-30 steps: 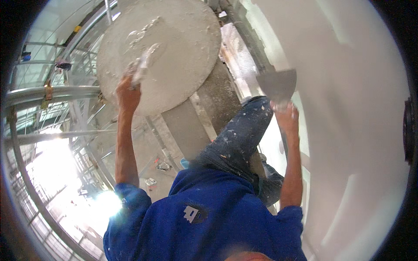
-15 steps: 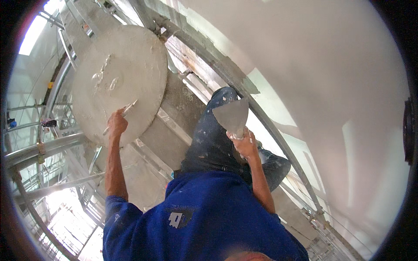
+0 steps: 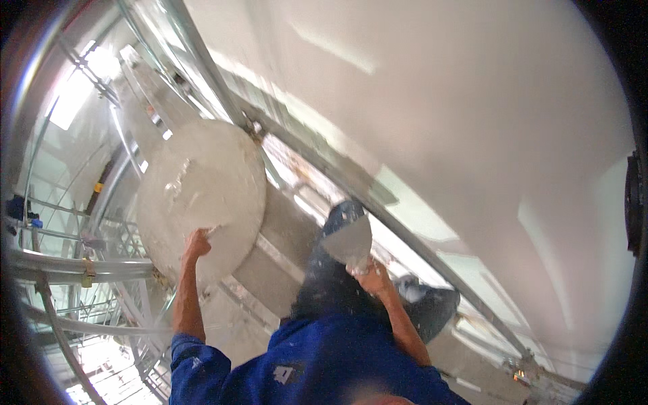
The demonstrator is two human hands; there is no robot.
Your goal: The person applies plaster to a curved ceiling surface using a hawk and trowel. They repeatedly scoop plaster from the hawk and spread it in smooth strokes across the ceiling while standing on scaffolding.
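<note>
My left hand (image 3: 196, 244) is closed around a slim, pale tool (image 3: 214, 230) over the near part of a large round board (image 3: 229, 172). Whether the tool touches the board I cannot tell, and most of it is hidden by my fingers. Wet, pale plaster (image 3: 179, 179) lies in lumps and smears on the board. My right hand (image 3: 372, 278) grips a broad putty knife (image 3: 349, 241) by its handle, the flared grey blade pointing up and away in front of my knee. Pale plaster marks that hand's fingers.
Scaffold planks (image 3: 273, 253) run beneath the board and my legs. On the right rises a curved, patchy plastered wall (image 3: 472, 135), with a long metal rail (image 3: 405, 229) and a gap along its foot. Scaffold tubes (image 3: 101, 268) cross at the left.
The whole view has tilted upward, so board, hands and knees sit lower in the picture. Both hands keep their tools; the left one stays over the board's near part.
</note>
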